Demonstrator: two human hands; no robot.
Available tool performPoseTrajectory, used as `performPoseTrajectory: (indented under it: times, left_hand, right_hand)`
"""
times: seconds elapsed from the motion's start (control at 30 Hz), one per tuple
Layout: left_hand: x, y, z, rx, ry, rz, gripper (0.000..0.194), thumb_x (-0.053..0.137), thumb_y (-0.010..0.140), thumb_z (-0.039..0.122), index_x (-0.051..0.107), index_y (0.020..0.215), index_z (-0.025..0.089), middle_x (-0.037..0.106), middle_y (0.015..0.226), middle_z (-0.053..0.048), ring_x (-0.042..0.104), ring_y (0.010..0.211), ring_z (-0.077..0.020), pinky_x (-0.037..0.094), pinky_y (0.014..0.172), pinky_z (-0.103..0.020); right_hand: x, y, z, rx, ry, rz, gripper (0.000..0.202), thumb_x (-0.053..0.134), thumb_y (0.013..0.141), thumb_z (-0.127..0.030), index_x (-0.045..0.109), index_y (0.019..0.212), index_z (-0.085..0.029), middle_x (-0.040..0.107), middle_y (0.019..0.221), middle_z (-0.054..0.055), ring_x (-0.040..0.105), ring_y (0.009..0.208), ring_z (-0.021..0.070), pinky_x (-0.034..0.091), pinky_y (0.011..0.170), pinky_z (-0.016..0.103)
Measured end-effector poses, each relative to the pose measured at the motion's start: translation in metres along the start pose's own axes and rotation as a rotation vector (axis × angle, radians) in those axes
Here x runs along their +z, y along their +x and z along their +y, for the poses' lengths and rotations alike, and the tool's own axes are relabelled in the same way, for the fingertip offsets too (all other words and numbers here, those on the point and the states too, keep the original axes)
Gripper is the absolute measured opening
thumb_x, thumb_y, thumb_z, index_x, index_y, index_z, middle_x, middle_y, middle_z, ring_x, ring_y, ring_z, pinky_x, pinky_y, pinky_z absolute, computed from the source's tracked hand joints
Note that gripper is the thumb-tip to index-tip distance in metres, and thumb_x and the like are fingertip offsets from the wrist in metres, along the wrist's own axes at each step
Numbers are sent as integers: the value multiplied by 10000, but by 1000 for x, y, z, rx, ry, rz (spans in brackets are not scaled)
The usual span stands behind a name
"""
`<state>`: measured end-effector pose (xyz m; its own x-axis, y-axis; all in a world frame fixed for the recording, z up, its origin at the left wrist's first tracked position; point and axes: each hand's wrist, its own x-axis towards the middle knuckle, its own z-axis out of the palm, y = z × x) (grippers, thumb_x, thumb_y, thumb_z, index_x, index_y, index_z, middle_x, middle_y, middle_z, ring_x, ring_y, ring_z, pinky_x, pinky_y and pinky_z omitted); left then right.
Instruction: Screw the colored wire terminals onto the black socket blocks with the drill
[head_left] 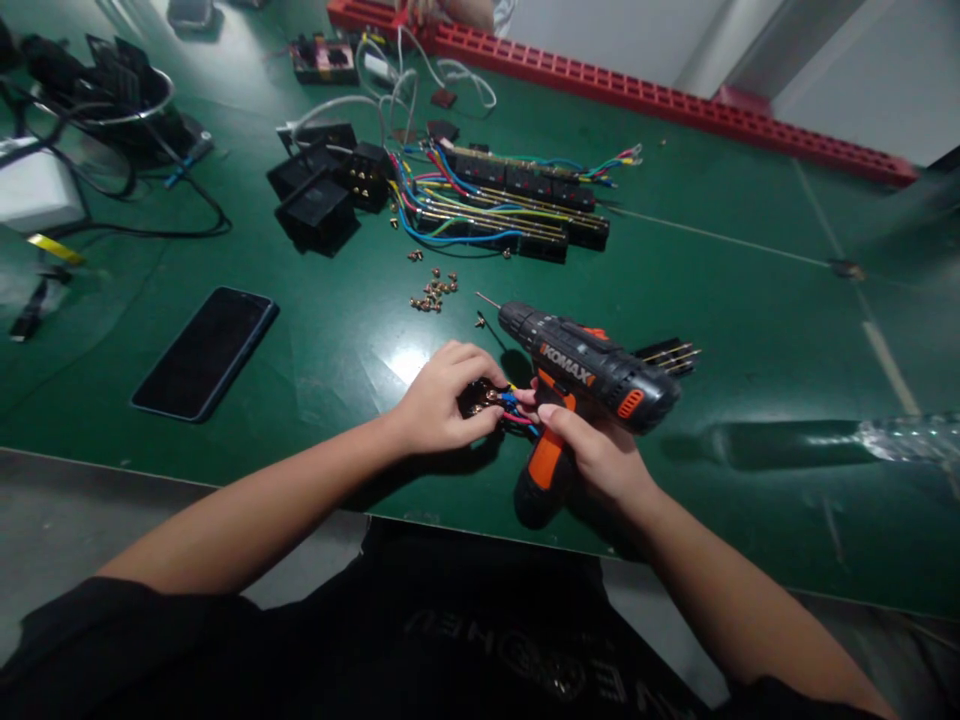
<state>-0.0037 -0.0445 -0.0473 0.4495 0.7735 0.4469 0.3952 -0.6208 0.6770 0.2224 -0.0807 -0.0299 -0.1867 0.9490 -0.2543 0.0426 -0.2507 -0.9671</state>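
My left hand (441, 400) is closed around a small black part with brass screws (491, 396), mostly hidden by my fingers. Blue, red and yellow wires (515, 419) run from its right side. With my right hand (604, 460) I grip an orange-and-black cordless drill (592, 365), its bit pointing to the far left, above the table. The right fingertips also reach the wires; whether they pinch them I cannot tell. Loose brass screws (433, 292) lie beyond my left hand, and a single screw (480, 321) sits below the drill bit.
Wired black strips (517, 210) lie at the back, beside black box-shaped parts (319, 210). Another black piece with brass rods (667, 355) is behind the drill. A phone (206, 350) rests at left on the green table (750, 300). Another person's hand (424, 10) shows by the red rail (600, 80).
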Motion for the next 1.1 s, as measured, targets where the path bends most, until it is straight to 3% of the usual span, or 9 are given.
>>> performPoseTrajectory:
  times: [0.2,0.43,0.8,1.1]
  left_hand:
    - [7,0,6,-111,75,15,201,671,805,339,700,942,195,748,983,-59,657,923,-238,478,882,-409]
    - [10,-1,5,-96,96,45,146,632,865,316,723,858,202,742,960,-53,653,895,-225,473,853,-399]
    - [11,0,6,-156,77,19,112,650,813,280,730,839,206,742,996,-50,637,904,-232,445,849,-410]
    - [11,4,11,-242,68,-11,85,668,787,257,732,822,216,717,961,-48,617,890,-229,464,849,-407]
  right_hand:
    - [4,-6,-9,-58,-60,-42,392,735,864,-471,763,1166,-223,747,1259,68,700,1220,256,491,1213,509]
    - [6,-9,-14,-99,-106,-61,299,705,901,-416,757,1128,-228,754,1207,64,717,1165,237,522,1185,482]
    - [7,-14,-21,-104,-142,-79,292,690,920,-408,721,1152,-233,746,1233,61,714,1182,221,549,1160,431]
    - [7,-13,-28,-87,-297,-83,371,663,900,-442,737,1196,-230,720,1279,77,689,1198,245,503,1198,470]
